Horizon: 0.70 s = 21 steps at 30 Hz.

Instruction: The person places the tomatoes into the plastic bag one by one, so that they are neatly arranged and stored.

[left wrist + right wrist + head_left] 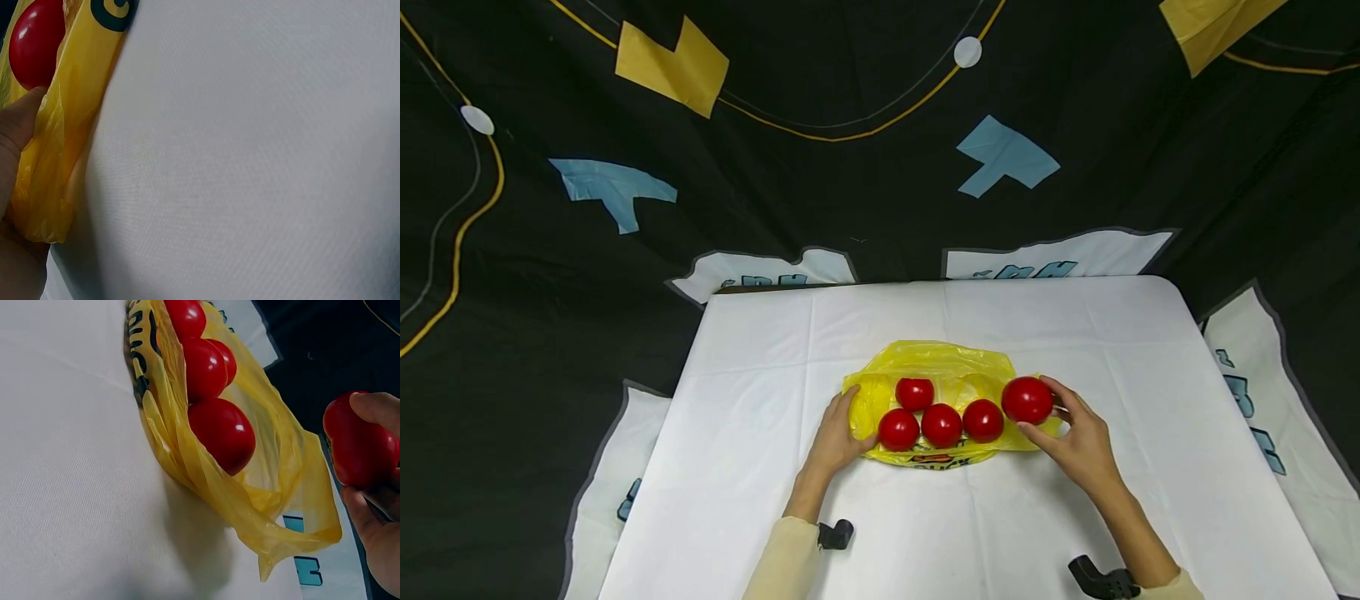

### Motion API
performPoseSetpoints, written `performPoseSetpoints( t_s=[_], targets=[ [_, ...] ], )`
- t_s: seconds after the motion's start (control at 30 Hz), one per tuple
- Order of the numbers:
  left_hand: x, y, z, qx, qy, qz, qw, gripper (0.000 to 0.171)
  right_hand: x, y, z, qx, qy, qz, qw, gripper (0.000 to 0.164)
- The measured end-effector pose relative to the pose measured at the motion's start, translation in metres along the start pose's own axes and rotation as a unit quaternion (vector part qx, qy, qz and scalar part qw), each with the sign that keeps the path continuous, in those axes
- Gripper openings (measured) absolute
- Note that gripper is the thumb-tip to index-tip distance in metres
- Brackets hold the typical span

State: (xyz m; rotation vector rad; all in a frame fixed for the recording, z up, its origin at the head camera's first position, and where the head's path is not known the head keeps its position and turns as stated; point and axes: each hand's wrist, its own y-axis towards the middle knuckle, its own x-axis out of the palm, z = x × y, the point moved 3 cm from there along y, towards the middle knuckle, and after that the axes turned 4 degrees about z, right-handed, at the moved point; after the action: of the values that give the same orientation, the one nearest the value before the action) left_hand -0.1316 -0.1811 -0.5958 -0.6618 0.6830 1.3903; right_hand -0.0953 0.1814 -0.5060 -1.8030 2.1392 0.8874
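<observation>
A yellow plastic bag (947, 358) lies spread on the white-covered table, its mouth gaping upward. Several glossy red tomatoes (942, 426) sit inside it, mostly in a row along the near side. My left hand (835, 437) grips the bag's left edge, thumb on the near side by the leftmost tomato (37, 47). Over the bag's right end, my right hand (1078, 437) holds another tomato (359, 444) between thumb and fingers. In the right wrist view this tomato is beside the bag's open rim (325, 487), apart from the tomatoes inside.
White cloth (760, 350) with fold creases covers the table. A black curtain (850, 192) with yellow, blue and white printed shapes hangs behind and beside it. Black wrist camera mounts (1101, 579) sit on both forearms.
</observation>
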Motion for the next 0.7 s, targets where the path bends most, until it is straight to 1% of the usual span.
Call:
performPoseSetpoints(
  t_s=[0.17,0.7],
  targets=[
    [-0.0007,0.0002,-0.0004,0.012,-0.001,0.006,0.9999,0.095,0.0029,0.0001,-0.0025,0.005,-0.001,-0.005,1.0,0.074],
    [-0.0007,0.0002,-0.0001,0.011,-0.001,0.005,0.9999,0.095,0.0101,0.0034,-0.0043,0.005,-0.003,-0.021,1.0,0.074]
  ],
)
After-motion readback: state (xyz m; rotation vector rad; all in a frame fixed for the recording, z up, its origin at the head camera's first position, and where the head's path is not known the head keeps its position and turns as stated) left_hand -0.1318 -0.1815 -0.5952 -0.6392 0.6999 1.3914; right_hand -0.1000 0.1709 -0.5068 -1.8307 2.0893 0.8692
